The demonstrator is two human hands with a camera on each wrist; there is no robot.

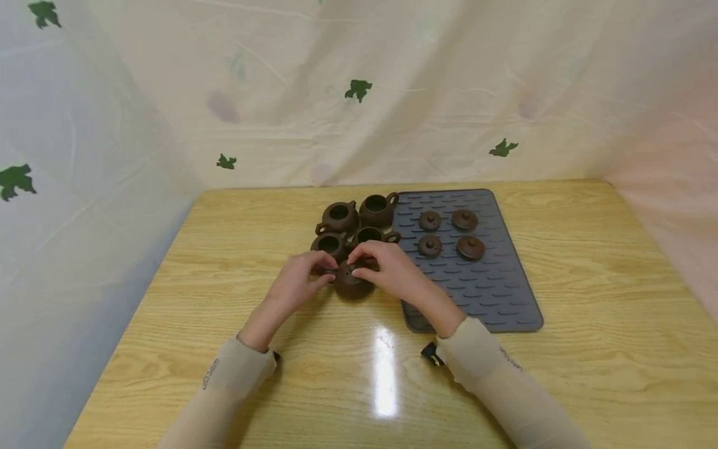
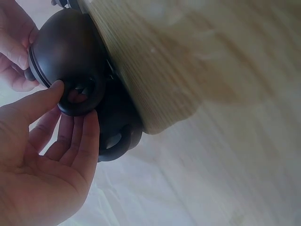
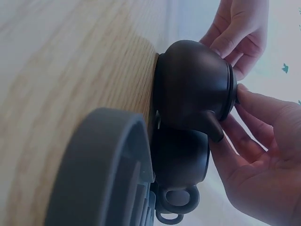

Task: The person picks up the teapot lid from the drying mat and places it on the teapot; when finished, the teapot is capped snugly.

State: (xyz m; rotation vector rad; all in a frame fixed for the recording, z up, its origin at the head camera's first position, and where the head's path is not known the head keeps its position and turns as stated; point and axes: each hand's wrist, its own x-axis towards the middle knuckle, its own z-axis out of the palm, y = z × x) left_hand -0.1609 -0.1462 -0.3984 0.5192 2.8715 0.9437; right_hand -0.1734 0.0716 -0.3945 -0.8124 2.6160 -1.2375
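Lidded teapot (image 1: 353,288) on the tabletop (image 1: 213,262) — left of the mat (image 1: 493,293).
Head view: left hand (image 1: 293,279) and right hand (image 1: 392,269) flank it, half-closed. Left wrist: left hand pinches the handle (image 2: 77,108). Right wrist — right hand pinches the lid (image 3: 231,92).

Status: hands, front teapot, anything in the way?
Left hand grips handle; right hand pinches lid knob. Front teapot upright, lid on. Four open teapots close behind; nothing seen blocking either hand.

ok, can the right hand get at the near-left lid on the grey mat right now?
Likely yes: the near-left lid lies uncovered beside the right hand, nothing between them. It would probably first have to release the knob on the front teapot.
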